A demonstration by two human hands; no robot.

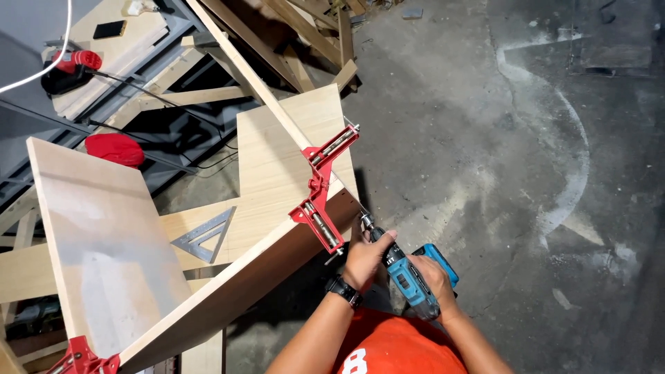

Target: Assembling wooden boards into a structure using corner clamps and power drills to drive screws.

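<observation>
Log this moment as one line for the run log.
left hand: steadying drill front | right hand: gripping blue drill | bit at board edge, beside red corner clamp

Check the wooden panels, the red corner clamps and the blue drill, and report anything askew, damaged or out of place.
Nothing stands out. The red corner clamp sits squarely on the corner of the pale wooden panels. Both the left hand and right hand grip the blue cordless drill, its tip at the panel edge. Pale dust streaks the concrete floor.

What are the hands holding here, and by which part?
Both hold a blue drill. The right hand grips its handle; the left hand steadies the front of the body, just behind the chuck, with the bit against the board's edge.
</observation>
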